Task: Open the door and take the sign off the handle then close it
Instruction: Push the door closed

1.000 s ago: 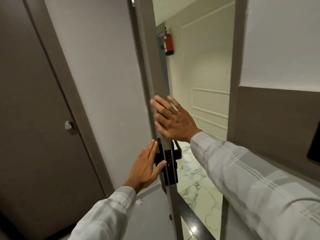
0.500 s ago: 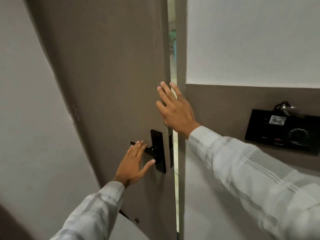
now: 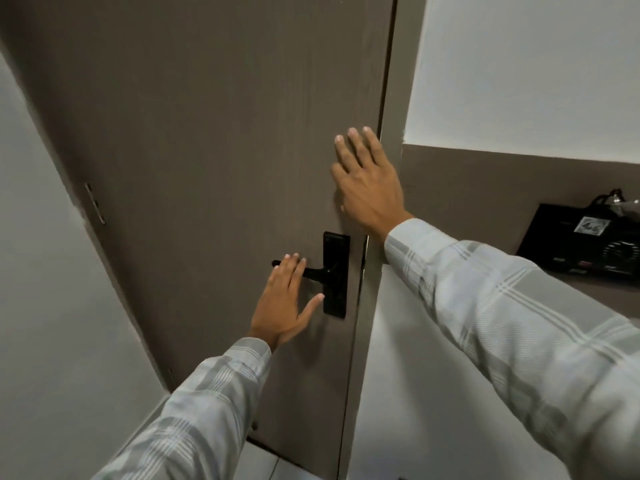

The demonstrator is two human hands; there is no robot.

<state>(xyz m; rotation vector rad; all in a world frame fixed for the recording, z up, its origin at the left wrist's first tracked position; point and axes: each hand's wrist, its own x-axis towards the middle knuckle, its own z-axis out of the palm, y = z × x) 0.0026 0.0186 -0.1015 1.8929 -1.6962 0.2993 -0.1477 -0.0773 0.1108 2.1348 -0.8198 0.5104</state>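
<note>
Two flat, unclenched hands, left hand (image 3: 282, 303) over one black handle (image 3: 313, 271), right hand (image 3: 367, 181) above it, press one brown door (image 3: 207, 133) beside white wall (image 3: 519, 64).

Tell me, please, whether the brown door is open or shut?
Shut: the brown wooden door meets its frame, with no gap showing.

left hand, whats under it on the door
The left hand lies flat over the black door handle; the lever's tip and its plate show. The lever's middle is covered. No sign is visible.
</note>
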